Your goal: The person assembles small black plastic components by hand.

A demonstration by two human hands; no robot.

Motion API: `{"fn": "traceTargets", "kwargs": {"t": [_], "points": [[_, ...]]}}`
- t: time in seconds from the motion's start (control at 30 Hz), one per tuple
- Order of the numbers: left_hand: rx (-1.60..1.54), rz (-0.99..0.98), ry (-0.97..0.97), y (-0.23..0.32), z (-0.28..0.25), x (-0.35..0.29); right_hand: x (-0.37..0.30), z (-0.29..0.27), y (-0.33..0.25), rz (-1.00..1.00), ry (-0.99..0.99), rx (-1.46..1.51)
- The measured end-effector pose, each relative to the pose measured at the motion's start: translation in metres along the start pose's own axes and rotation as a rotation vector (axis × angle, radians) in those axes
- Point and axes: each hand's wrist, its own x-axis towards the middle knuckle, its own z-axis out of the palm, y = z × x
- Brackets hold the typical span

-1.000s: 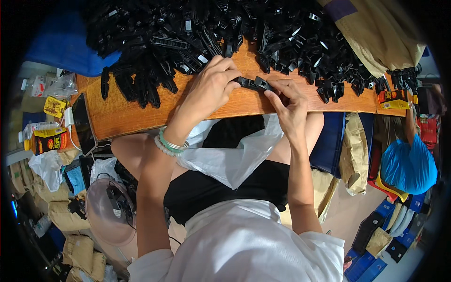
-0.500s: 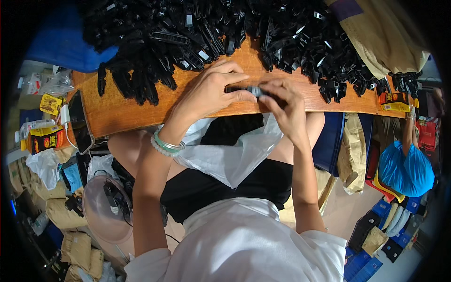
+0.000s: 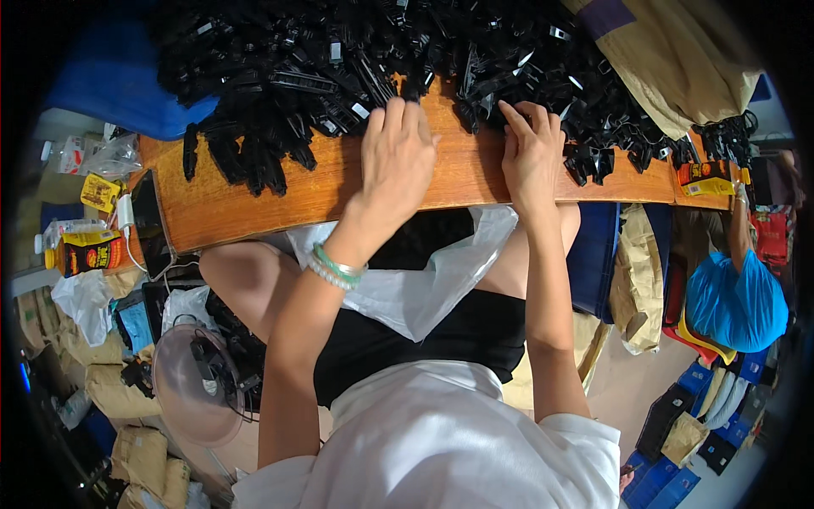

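My left hand [image 3: 397, 157] lies at the near edge of the left heap of black plastic parts [image 3: 301, 82]. Its fingers are bent down and close together, with the tips against the parts; whatever they grip is hidden. At the right heap of small black plastic pieces [image 3: 543, 76], my right hand [image 3: 534, 153] reaches in with fingers bent and apart. Nothing shows between its thumb and index finger. Bare wood of the table [image 3: 462, 170] separates the two hands. A white plastic bag [image 3: 407, 297] lies across my lap below the table edge.
A brown sack [image 3: 678, 59] leans over the right heap, and a blue sheet or bag [image 3: 119, 76] sits at the far left. A phone [image 3: 148, 208] with a white cable lies on the left table end. A blue-clad person [image 3: 736, 297] is at the right.
The small dark and grey piece held between both hands is no longer visible. My hands have parted and moved up to the heaps, the left one onto the left heap, the right one rightward.
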Motion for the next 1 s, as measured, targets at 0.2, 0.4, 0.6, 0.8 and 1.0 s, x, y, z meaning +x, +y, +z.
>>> {"fn": "traceTargets", "kwargs": {"t": [0.2,0.4,0.6,0.8,1.0], "points": [[-0.266,-0.025,0.136,-0.002,-0.011,-0.037,-0.020,-0.006,-0.006,-0.042,0.012,0.244],[-0.624,-0.105,0.170,-0.016,-0.011,-0.040,-0.017,-0.012,0.001,0.188,0.058,0.351],[-0.868,-0.137,0.045,-0.020,-0.010,-0.040,-0.010,-0.015,-0.001,0.339,-0.112,0.366],[-0.822,-0.170,0.010,-0.017,-0.007,-0.034,-0.010,-0.007,0.006,0.300,-0.109,0.510],[-0.828,-0.174,-0.019,-0.016,-0.008,-0.034,-0.008,-0.013,0.015,0.304,-0.165,0.533]]}}
